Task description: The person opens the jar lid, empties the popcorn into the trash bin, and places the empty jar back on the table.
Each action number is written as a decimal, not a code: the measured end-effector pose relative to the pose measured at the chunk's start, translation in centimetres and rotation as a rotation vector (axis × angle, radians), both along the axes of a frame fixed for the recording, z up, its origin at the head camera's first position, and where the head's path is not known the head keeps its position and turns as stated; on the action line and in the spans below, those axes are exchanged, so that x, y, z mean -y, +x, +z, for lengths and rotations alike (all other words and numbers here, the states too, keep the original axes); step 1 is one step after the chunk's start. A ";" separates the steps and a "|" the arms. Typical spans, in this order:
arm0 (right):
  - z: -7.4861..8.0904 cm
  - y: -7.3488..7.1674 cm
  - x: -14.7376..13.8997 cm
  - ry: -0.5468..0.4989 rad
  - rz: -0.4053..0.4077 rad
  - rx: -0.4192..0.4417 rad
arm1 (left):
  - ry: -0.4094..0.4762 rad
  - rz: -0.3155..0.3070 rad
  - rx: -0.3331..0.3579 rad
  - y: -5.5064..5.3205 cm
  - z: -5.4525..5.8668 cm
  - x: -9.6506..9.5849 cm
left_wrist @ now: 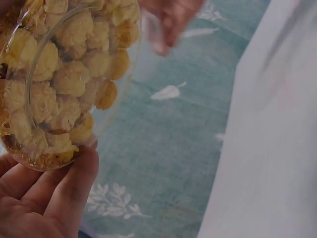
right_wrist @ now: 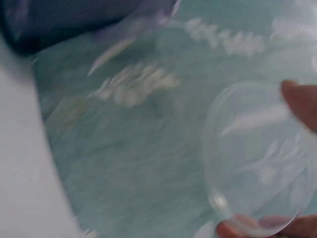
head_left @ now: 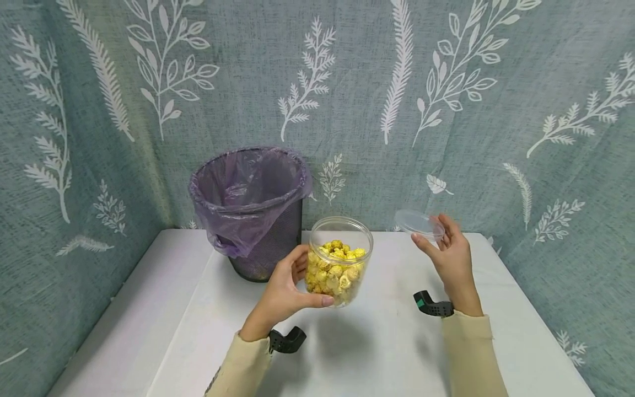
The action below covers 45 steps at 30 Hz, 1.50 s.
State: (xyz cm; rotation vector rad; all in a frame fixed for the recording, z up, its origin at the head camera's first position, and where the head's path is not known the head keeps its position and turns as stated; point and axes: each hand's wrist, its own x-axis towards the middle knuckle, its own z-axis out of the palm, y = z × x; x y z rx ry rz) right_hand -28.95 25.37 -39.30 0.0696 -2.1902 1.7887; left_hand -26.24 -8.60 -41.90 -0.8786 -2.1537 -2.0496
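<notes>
My left hand (head_left: pixel 285 295) grips a clear plastic jar (head_left: pixel 342 223) from its left side, thumb across the front near the base. Yellow popcorn (head_left: pixel 334 270) fills a good part of the jar, which has no lid on and leans slightly. In the left wrist view the jar's round base (left_wrist: pixel 59 99) shows popcorn pressed against it. Off to the right, my right hand (head_left: pixel 453 264) pinches a thin, clear round lid (head_left: pixel 416 221) by its edge, apart from the jar. The right wrist view has the lid (right_wrist: pixel 257 158) between thumb and fingers.
Behind my left hand stands a dark mesh trash bin (head_left: pixel 268 248) lined with a purple plastic bag (head_left: pixel 238 220). A white table (head_left: pixel 387 353) lies under both hands. Green-grey leaf-patterned cloth (head_left: pixel 352 82) hangs behind it and along both sides.
</notes>
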 end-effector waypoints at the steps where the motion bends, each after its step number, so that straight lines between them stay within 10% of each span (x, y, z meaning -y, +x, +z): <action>1: -0.7 -0.5 -0.2 0.048 -0.019 0.048 | 0.001 0.001 0.002 0.0 0.0 0.1; 8: -5.3 -2.8 -0.5 0.302 -0.085 0.286 | 0.013 0.003 0.005 0.1 0.0 0.3; 19: -9.2 -4.1 0.1 0.480 -0.110 0.339 | 0.039 -0.010 0.014 0.2 0.3 0.3; 45: -7.8 -3.4 1.4 0.653 -0.084 0.332 | 0.058 -0.020 -0.002 0.7 1.1 1.0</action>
